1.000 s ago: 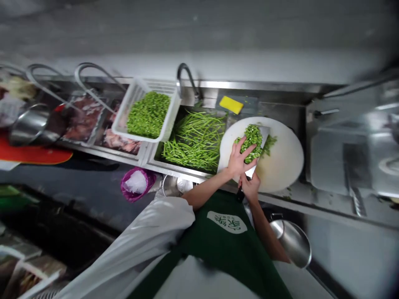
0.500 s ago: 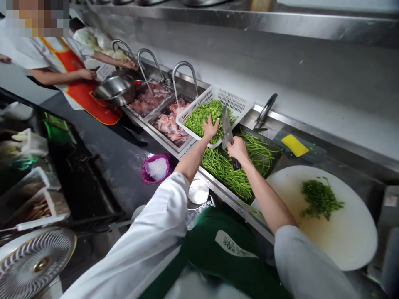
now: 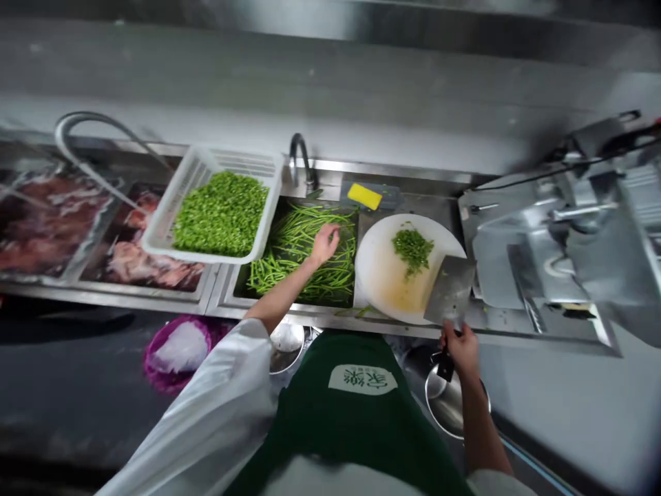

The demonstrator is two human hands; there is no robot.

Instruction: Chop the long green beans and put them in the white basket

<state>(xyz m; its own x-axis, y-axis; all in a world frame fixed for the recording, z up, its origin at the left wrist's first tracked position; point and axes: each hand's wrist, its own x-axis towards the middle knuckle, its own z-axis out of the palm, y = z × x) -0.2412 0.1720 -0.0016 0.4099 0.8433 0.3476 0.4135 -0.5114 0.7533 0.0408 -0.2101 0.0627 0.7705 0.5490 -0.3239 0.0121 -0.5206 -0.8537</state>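
My left hand [image 3: 325,244] hovers over a sink of long green stalks [image 3: 304,269], its fingers loosely apart and holding nothing. A cleaver [image 3: 450,289] is in my right hand [image 3: 462,350], which wraps around the dark handle. Its broad blade overlaps the right front edge of a round white cutting board [image 3: 372,275]. On that board lies a small heap of leafy greens [image 3: 413,249]. Left of the stalks, a white plastic basket [image 3: 155,238] holds finely chopped green pieces [image 3: 222,213].
Raw meat [image 3: 149,258] lies in the sinks at left. A curved tap [image 3: 299,155] and a yellow sponge [image 3: 364,196] are behind the stalks. A metal slicing machine [image 3: 558,227] stands at right. A purple bag [image 3: 160,351] and metal pots [image 3: 449,406] sit below the counter.
My view has swung right. My left hand has left the basket and moved over the stalks. My right hand has carried the cleaver from the basket to the board's right edge.
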